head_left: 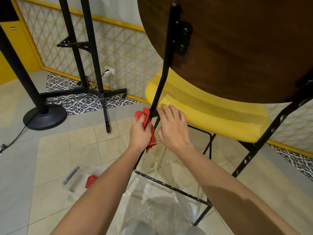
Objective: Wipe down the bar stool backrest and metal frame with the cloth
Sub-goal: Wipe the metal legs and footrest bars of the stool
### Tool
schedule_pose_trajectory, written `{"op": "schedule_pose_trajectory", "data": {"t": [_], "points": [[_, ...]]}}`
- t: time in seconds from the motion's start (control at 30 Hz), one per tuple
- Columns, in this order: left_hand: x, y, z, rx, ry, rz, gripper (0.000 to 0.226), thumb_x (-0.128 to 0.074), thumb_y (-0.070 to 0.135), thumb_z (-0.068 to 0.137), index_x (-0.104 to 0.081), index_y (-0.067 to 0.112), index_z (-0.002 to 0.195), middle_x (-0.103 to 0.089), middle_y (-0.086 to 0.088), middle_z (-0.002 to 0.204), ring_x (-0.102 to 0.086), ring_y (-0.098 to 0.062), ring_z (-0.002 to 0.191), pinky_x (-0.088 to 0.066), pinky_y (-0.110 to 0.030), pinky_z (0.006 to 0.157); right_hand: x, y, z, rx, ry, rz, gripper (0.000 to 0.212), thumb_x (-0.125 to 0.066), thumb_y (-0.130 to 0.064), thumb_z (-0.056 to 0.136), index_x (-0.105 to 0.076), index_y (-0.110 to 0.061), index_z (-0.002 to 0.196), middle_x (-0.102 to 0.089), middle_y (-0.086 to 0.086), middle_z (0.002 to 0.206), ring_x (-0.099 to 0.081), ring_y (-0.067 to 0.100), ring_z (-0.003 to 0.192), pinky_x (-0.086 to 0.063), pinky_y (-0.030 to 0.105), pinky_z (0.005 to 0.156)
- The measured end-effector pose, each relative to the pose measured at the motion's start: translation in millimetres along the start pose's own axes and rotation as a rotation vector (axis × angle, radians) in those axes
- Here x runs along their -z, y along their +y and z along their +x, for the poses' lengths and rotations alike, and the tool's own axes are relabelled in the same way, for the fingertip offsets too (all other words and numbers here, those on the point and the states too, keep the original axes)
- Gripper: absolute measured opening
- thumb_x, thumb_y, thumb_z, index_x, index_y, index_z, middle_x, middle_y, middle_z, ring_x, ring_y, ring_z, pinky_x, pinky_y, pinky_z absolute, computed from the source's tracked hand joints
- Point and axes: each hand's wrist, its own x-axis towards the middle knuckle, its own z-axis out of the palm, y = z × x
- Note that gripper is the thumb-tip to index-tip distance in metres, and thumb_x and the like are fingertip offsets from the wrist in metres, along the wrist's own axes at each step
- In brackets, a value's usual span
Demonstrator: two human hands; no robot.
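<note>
- Left hand (pixel 139 133): fingers curled round a bunched red cloth (pixel 144 113), pressing it to the stool's black post (pixel 162 82) just where the post meets the seat (pixel 211 112).
- Right hand (pixel 172 128): fingers fairly straight, holding nothing. The fingertips lie on the yellow seat edge just beside that post. I read this as steadying the stool.
- Cloth: at 9 o'clock of the post and touching it, with a tail hanging below my left hand. It looks soft, light and limp. I judge it will wrap a thin tube well if bunched in the palm.
- Post: thin metal tube rising toward 12 o'clock to a bolted bracket on the backrest (pixel 237 48). It looks stiff, smooth and probably slick. It is best taken by ringing the cloth round it and sliding along its length.
- Backrest: dark rounded wood at 1 o'clock, close to my camera. It is hard and broad, so flat open strokes should suit it. I cannot tell whether it has been wiped.
- Other frame parts: a second post (pixel 271 129) at 4 o'clock and a footrest bar (pixel 169 184) at 6 o'clock, both with chipped paint. The stool looks tall and may tip, so I would brace the seat.
- Floor (pixel 67 146): a clear box (pixel 76 177) lies at 8 o'clock, with something red beside it.
</note>
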Motion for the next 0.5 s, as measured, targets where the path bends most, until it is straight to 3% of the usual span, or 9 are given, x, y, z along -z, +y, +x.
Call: {"op": "schedule_pose_trajectory", "data": {"t": [0.1, 0.2, 0.33, 0.5], "points": [[4, 1, 3, 0.007, -0.01, 0.038, 0.032, -0.054, 0.015, 0.094, -0.057, 0.013, 0.125, -0.061, -0.007, 0.102, -0.059, -0.022, 0.095, -0.039, -0.02, 0.075, 1, 1, 0, 0.007, -0.002, 0.0, 0.064, -0.066, -0.021, 0.067, -0.054, -0.009, 0.129, -0.053, 0.009, 0.134, -0.05, 0.028, 0.122, -0.041, 0.041, 0.099], [6, 14, 2, 0.02, 0.051, -0.065, 0.039, -0.059, 0.019, 0.092, -0.055, 0.014, 0.13, -0.06, 0.006, 0.103, -0.057, -0.012, 0.092, -0.038, -0.012, 0.076, 2, 2, 0, 0.006, 0.024, 0.018, 0.057, -0.062, -0.02, 0.072, -0.055, -0.008, 0.127, -0.054, 0.01, 0.133, -0.051, 0.028, 0.121, -0.042, 0.041, 0.098], [-4, 20, 1, -0.017, 0.114, -0.071, 0.038, -0.064, 0.025, 0.088, -0.057, 0.013, 0.124, -0.058, -0.004, 0.106, -0.055, -0.012, 0.091, -0.04, -0.007, 0.073, 1, 4, -2, 0.014, 0.043, 0.04, 0.052, -0.062, -0.015, 0.076, -0.054, -0.007, 0.127, -0.055, 0.011, 0.131, -0.051, 0.029, 0.121, -0.042, 0.04, 0.098], [-13, 13, 4, 0.01, 0.154, -0.041, 0.031, -0.064, 0.026, 0.087, -0.061, 0.008, 0.112, -0.057, -0.011, 0.1, -0.054, -0.018, 0.084, -0.048, -0.029, 0.079, 3, 9, -3, 0.033, 0.016, 0.07, 0.055, -0.064, -0.013, 0.074, -0.054, -0.006, 0.127, -0.054, 0.012, 0.132, -0.051, 0.03, 0.121, -0.043, 0.04, 0.098]]}}
